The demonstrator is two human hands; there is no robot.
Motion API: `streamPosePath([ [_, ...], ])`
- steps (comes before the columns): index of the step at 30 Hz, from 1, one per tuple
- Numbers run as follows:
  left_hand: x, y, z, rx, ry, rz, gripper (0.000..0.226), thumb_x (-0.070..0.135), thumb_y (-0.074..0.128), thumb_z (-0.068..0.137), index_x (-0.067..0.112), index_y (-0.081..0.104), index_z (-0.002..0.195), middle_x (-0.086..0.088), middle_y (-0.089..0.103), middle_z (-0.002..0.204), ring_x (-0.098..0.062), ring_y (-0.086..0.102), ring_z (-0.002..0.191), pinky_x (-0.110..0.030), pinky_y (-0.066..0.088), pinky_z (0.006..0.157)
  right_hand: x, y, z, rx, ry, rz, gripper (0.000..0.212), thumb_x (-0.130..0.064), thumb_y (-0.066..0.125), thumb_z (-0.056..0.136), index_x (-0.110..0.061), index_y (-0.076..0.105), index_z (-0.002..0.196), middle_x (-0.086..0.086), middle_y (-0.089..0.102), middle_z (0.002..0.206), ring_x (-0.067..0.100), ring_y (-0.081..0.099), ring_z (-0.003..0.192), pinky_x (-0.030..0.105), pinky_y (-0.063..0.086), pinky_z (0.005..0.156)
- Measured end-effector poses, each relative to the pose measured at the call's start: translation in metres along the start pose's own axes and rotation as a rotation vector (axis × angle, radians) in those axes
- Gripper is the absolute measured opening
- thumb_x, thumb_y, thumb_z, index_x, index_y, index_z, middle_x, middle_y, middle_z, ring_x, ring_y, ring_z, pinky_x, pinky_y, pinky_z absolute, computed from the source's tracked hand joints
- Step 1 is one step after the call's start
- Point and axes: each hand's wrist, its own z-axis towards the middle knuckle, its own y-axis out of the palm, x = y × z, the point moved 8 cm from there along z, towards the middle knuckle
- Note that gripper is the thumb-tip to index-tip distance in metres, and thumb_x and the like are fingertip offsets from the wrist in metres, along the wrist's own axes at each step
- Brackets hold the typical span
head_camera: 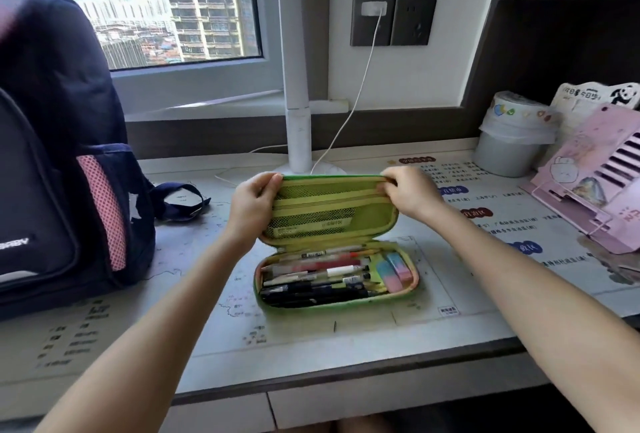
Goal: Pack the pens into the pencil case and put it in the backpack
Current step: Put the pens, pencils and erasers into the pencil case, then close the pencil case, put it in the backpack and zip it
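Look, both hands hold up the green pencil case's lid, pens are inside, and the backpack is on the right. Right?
No. The head view shows the backpack on the left. The left hand and right hand do hold up the lid of the pencil case, pens inside.

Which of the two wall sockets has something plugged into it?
The left socket, nearer the window: a white charger sits in it, its cable trailing down to the desk. The right socket has nothing in it.
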Motion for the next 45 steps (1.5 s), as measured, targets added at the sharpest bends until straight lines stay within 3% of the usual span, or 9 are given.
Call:
streamPosePath([
  [5, 0.013, -0.012, -0.021, -0.116, 0.097, -0.029, 0.02, 0.016, 0.048, 0.094, 0.017, 0.065, 0.105, 0.004, 0.064, 0.087, 0.004, 0.059, 0.068, -0.014, 0.049, 0.055, -0.023, -0.027, -0.026, 0.163, -0.172, -0.073, 0.018, -0.006, 0.051, 0.085, -0.012, 0.066, 0.093, 0.01, 0.068, 0.085, 0.031, 0.061, 0.078, 0.037, 0.051, 0.066],
  [10, 0.006, -0.02, -0.084, -0.39, 0.507, 0.367, 0.027, 0.019, 0.058, 0.087, 0.025, 0.065, 0.112, 0.009, 0.062, 0.121, -0.004, 0.056, 0.113, -0.018, 0.046, 0.093, -0.023, -0.019, -0.116, 0.099, -0.453, -0.204, 0.031, 0.0, 0.075, 0.066, -0.008, 0.064, 0.094, 0.007, 0.068, 0.087, 0.024, 0.065, 0.074, 0.036, 0.057, 0.06],
  [18, -0.014, -0.013, -0.115, -0.356, 0.66, 0.464, 0.031, 0.025, 0.058, 0.083, 0.014, 0.066, 0.111, 0.002, 0.063, 0.12, -0.011, 0.051, 0.122, -0.025, 0.039, 0.104, -0.013, 0.008, -0.148, 0.08, -0.422, -0.403, 0.05, -0.035, 0.075, 0.062, -0.008, 0.063, 0.103, 0.011, 0.064, 0.111, 0.03, 0.06, 0.105, 0.036, 0.037, 0.099],
  [21, -0.011, -0.019, -0.107, -0.306, 0.498, 0.294, 0.025, 0.025, 0.065, 0.079, 0.014, 0.071, 0.101, 0.003, 0.069, 0.11, -0.008, 0.058, 0.113, -0.021, 0.044, 0.098, -0.045, 0.009, -0.125, -0.004, -0.408, -0.365, 0.07, -0.071, 0.045, 0.068, -0.021, 0.055, 0.116, 0.008, 0.052, 0.132, 0.029, 0.041, 0.128, 0.041, 0.018, 0.113],
  [24, -0.022, -0.025, -0.078, -0.322, 0.018, -0.052, 0.014, 0.014, 0.066, 0.081, 0.018, 0.072, 0.093, 0.005, 0.074, 0.094, -0.008, 0.065, 0.098, -0.021, 0.048, 0.087, -0.078, 0.048, -0.101, -0.332, -0.442, -0.345, 0.094, -0.082, 0.04, 0.064, -0.04, 0.013, 0.144, 0.005, 0.016, 0.155, 0.025, 0.008, 0.143, 0.049, -0.005, 0.117],
  [28, -0.042, -0.012, -0.038, -0.423, -0.242, 0.066, 0.027, 0.025, 0.044, 0.095, 0.022, 0.058, 0.118, 0.001, 0.06, 0.121, -0.017, 0.055, 0.111, -0.032, 0.044, 0.095, -0.089, 0.077, -0.091, -0.402, -0.484, -0.348, 0.099, -0.074, 0.057, 0.066, -0.041, 0.009, 0.145, 0.008, 0.022, 0.15, 0.025, 0.022, 0.136, 0.041, 0.013, 0.114],
  [32, -0.064, 0.013, -0.033, -0.734, -0.482, 0.074, 0.032, 0.026, 0.035, 0.098, 0.014, 0.054, 0.122, -0.006, 0.062, 0.113, -0.018, 0.058, 0.104, -0.033, 0.045, 0.095, -0.088, 0.076, -0.095, -0.251, -0.559, -0.32, 0.094, -0.07, 0.06, 0.066, -0.037, 0.023, 0.145, 0.012, 0.038, 0.142, 0.03, 0.036, 0.128, 0.042, 0.027, 0.106],
  [40, -0.073, 0.023, -0.019, -0.856, -0.487, 0.225, 0.021, 0.021, 0.04, 0.097, 0.013, 0.057, 0.107, 0.002, 0.062, 0.099, -0.012, 0.056, 0.094, -0.024, 0.046, 0.085, -0.088, 0.074, -0.099, -0.175, -0.61, -0.277, 0.087, -0.073, 0.052, 0.064, -0.032, 0.036, 0.139, 0.011, 0.051, 0.128, 0.029, 0.05, 0.114, 0.041, 0.038, 0.098],
  [45, -0.073, 0.001, -0.014, -0.654, -0.039, 0.63, 0.026, 0.023, 0.045, 0.095, 0.003, 0.058, 0.085, -0.01, 0.061, 0.084, -0.023, 0.052, 0.076, -0.031, 0.04, 0.067, -0.087, 0.073, -0.098, -0.19, -0.593, -0.242, 0.085, -0.074, 0.047, 0.063, -0.033, 0.038, 0.138, 0.009, 0.052, 0.127, 0.028, 0.051, 0.113, 0.04, 0.039, 0.097],
])
